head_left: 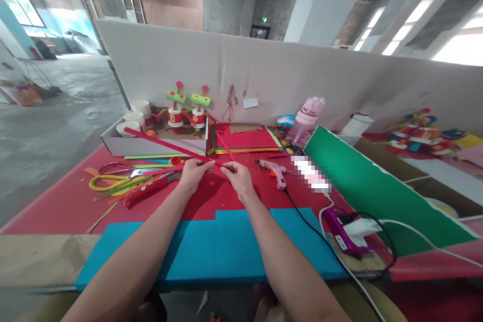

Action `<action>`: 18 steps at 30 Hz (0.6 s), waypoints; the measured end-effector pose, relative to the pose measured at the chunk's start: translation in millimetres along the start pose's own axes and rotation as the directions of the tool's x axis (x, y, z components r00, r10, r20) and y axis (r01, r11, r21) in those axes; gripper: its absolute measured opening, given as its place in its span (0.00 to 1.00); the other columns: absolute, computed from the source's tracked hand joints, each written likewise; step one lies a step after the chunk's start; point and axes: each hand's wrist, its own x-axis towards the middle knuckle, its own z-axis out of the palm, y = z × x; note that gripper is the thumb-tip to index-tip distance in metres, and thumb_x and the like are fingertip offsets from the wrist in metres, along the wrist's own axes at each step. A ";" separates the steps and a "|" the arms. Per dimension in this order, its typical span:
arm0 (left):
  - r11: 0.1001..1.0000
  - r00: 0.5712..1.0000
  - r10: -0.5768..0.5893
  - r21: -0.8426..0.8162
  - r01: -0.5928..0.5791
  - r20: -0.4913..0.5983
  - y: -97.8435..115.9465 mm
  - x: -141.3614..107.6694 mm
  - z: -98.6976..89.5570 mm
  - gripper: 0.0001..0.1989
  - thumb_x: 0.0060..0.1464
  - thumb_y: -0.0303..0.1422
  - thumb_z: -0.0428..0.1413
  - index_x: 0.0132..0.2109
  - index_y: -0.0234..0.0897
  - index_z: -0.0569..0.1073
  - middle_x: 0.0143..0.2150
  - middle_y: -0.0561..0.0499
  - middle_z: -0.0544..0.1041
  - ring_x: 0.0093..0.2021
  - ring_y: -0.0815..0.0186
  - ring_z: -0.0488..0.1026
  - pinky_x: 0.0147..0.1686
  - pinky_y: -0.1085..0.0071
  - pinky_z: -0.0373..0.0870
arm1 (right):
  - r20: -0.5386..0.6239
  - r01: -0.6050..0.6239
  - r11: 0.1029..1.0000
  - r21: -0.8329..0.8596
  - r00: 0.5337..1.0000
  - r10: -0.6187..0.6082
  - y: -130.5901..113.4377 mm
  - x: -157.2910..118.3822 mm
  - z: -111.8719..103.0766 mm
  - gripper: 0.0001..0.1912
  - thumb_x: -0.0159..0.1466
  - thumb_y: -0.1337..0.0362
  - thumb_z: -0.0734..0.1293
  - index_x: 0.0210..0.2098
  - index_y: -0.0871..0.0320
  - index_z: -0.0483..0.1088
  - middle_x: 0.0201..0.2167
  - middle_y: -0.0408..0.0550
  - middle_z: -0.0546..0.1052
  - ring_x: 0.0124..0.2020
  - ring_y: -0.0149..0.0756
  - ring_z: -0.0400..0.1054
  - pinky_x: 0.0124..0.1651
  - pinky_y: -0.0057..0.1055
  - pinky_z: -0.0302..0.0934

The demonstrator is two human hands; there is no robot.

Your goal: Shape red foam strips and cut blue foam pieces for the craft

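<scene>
Bare concrete walls and a grey floor (86, 90) surround a workspace backed by a pale partition (181, 60). Red paper covers the table (199, 206), with blue sheets (207, 246) along its near edge. Just above it, both hands pinch one long red strip (162, 143) between thumb and fingers: the left hand (194, 175) and the right hand (238, 178) are close together, a small gap between their fingertips. The strip slants up and away to the left, over the front of a white box (158, 149). Another red length (225, 147) runs from the right fingers toward a stack of coloured card (269, 138) (I cannot tell whether it belongs to the same strip). Beside the left hand lie yellow-handled scissors (107, 183), a red-handled tool (145, 192) and loose paper strips. Right of the right hand lies a pink glue gun (277, 173), its black cord trailing toward the near edge. Paper cups (132, 128) and two figures with green heads (176, 96) stand at the box.
</scene>
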 end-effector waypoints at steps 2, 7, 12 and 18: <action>1.000 0.999 -0.005 0.030 0.004 0.035 -0.1 -1.1 0.4 0.15 0.38 0.41 0.66 0.20 0.32 0.74 0.17 0.52 0.72 0.20 0.71 0.66 0.24 0.73 0.61 | 0.033 -0.011 1.000 0.029 0.999 0.010 -2.0 -1.0 0.7 0.14 0.53 0.54 0.69 0.32 0.59 0.74 0.30 0.47 0.78 0.32 0.36 0.71 0.38 0.30 0.64; 0.996 0.996 -0.026 0.083 0.019 0.088 -2.3 -3.1 3.1 0.17 0.38 0.42 0.66 0.20 0.31 0.75 0.17 0.51 0.73 0.19 0.71 0.65 0.22 0.73 0.60 | 0.086 -0.039 0.999 -0.022 0.995 0.041 -4.2 -2.7 1.1 0.20 0.60 0.48 0.63 0.26 0.59 0.73 0.22 0.45 0.75 0.26 0.34 0.69 0.32 0.27 0.61; 0.998 0.995 -0.036 0.045 0.032 0.091 -2.6 -3.5 3.9 0.17 0.37 0.42 0.67 0.20 0.31 0.75 0.18 0.49 0.74 0.20 0.70 0.67 0.23 0.73 0.61 | 0.107 0.009 0.990 -0.141 0.994 0.006 -2.6 -2.1 -1.0 0.20 0.61 0.49 0.62 0.25 0.58 0.73 0.21 0.45 0.75 0.25 0.35 0.69 0.29 0.27 0.60; 0.999 0.997 -0.017 -0.025 0.019 0.074 -0.9 -3.7 2.7 0.17 0.38 0.42 0.66 0.20 0.32 0.74 0.17 0.51 0.72 0.20 0.71 0.66 0.24 0.73 0.61 | 0.117 0.077 0.980 -0.183 0.992 -0.056 -7.9 -2.8 -2.8 0.15 0.60 0.55 0.64 0.27 0.57 0.76 0.23 0.45 0.77 0.27 0.37 0.72 0.32 0.30 0.63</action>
